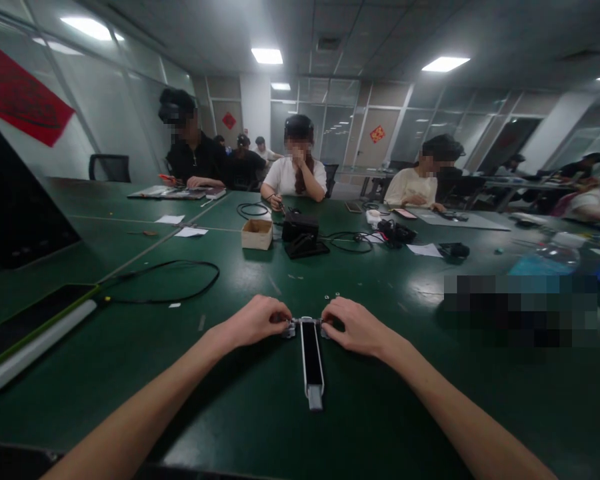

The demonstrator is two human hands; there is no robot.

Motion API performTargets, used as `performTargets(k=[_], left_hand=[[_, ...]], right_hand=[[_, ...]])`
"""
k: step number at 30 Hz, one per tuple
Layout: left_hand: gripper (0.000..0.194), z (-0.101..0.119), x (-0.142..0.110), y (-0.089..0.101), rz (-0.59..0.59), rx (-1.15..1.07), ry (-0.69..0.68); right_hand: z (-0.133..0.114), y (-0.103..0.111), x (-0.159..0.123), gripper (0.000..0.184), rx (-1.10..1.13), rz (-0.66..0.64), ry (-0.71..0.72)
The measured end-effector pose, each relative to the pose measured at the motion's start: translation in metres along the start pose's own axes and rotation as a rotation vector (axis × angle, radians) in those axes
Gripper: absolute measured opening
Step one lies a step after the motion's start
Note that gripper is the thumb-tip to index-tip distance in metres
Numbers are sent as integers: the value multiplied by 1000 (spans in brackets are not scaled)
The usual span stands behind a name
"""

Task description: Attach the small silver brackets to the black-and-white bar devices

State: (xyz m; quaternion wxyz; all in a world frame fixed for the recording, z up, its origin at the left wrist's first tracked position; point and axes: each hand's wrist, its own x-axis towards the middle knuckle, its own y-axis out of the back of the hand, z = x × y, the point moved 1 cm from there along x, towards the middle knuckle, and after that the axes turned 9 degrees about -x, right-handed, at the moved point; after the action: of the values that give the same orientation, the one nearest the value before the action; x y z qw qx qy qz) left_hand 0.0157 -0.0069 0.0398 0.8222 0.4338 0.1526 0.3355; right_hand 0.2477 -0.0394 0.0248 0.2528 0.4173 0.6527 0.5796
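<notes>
On the green table lies a long narrow piece with a black top, a pale rim and a grey tab at its near end. A thin crossbar runs across its far end, with small grey metal parts on both sides. My left hand is closed in a pinch around the small grey part on the left end. On the opposite side, my right hand pinches the right end of the crossbar, its fingertips partly hiding the small grey part there. Just beyond that hand lie two tiny nuts or rings.
A small open wooden box and a black stand are ahead on the table. A cable loops at left beside a green-edged tablet-like device. A plastic bottle stands at right. Several people sit across.
</notes>
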Motion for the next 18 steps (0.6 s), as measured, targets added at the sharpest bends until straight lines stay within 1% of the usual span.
performTargets(k=[4, 10, 15, 18], left_hand=[[19, -1, -1, -2, 17, -100, 38], [18, 1, -1, -3, 37, -155, 57], [17, -2, 0, -6, 95, -259, 124], [14, -2, 1, -8, 112, -304, 137]], right_hand=[[1, 0, 0, 11, 26, -8, -4], [1, 2, 0, 15, 56, -19, -15], [0, 3, 0, 16, 78, -41, -35], [1, 2, 0, 14, 83, -45, -43]])
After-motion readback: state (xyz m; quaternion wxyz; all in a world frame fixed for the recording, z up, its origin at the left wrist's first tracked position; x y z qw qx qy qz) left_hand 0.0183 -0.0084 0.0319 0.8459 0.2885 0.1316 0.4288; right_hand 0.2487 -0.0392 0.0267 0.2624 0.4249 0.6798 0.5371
